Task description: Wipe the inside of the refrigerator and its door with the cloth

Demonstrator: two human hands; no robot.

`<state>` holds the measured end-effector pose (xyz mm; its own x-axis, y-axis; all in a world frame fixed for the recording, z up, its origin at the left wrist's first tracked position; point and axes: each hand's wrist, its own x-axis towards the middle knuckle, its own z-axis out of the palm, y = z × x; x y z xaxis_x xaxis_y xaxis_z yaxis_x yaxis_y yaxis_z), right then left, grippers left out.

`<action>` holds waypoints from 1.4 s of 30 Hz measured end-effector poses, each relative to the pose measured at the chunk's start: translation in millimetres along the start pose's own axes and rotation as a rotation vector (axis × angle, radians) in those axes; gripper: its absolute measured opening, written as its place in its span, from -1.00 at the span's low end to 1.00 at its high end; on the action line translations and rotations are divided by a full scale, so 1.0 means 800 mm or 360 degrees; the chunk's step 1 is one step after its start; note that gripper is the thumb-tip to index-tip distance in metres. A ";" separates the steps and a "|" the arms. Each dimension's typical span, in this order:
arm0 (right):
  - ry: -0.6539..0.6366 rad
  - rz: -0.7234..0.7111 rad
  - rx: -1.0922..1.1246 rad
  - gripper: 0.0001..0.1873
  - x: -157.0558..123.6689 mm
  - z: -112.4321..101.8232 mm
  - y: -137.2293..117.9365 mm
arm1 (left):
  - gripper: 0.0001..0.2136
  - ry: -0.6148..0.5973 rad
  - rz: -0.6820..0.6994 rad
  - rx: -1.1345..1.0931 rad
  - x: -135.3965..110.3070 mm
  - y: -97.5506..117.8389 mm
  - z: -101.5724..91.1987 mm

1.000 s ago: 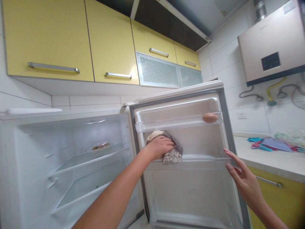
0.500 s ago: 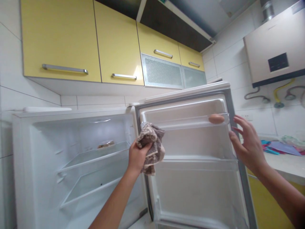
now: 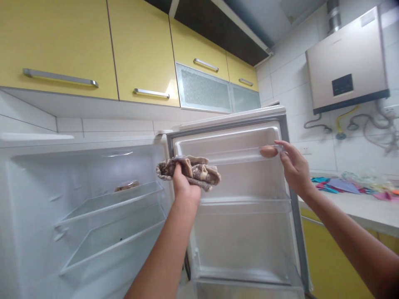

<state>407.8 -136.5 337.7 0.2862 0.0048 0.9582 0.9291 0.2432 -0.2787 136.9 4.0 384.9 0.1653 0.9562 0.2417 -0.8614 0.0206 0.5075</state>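
Note:
My left hand (image 3: pixel 183 185) is closed on a brown patterned cloth (image 3: pixel 190 170), held up against the left end of the clear top shelf (image 3: pixel 237 155) of the open fridge door (image 3: pixel 243 207). At the shelf's right end, the fingers of my right hand (image 3: pixel 291 166) reach over the rim and touch a brown egg (image 3: pixel 268 151) that lies there. Whether they grip the egg does not show.
The fridge body (image 3: pixel 84 207) stands open on the left, with glass shelves and a small dish (image 3: pixel 126 186) on the upper one. Yellow wall cupboards (image 3: pixel 93 54) hang above. A counter (image 3: pixel 358 207) on the right holds coloured bags; a water heater (image 3: pixel 346 79) is on the wall.
My left hand lifted the cloth from the door's middle shelf up to the top shelf. My right hand rose from the door's edge to the egg.

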 end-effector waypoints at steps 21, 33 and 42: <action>-0.0372 0.0260 0.0401 -0.53 0.018 -0.034 0.014 | -0.59 -0.0392 -0.0628 0.0199 -0.114 -0.253 0.118; -0.0287 0.0097 0.0044 -0.49 0.009 -0.032 -0.010 | -0.67 0.0031 -0.0244 0.0164 -0.071 -0.160 0.071; -0.0298 0.0080 -0.0013 -0.50 0.007 -0.033 -0.015 | -0.74 0.0442 0.0964 0.0983 0.034 -0.059 -0.028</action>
<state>404.6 -164.8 344.3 0.2842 0.1974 0.9382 0.9169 0.2301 -0.3261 170.9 35.9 349.0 -0.4228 0.7901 0.4439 -0.3390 -0.5921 0.7310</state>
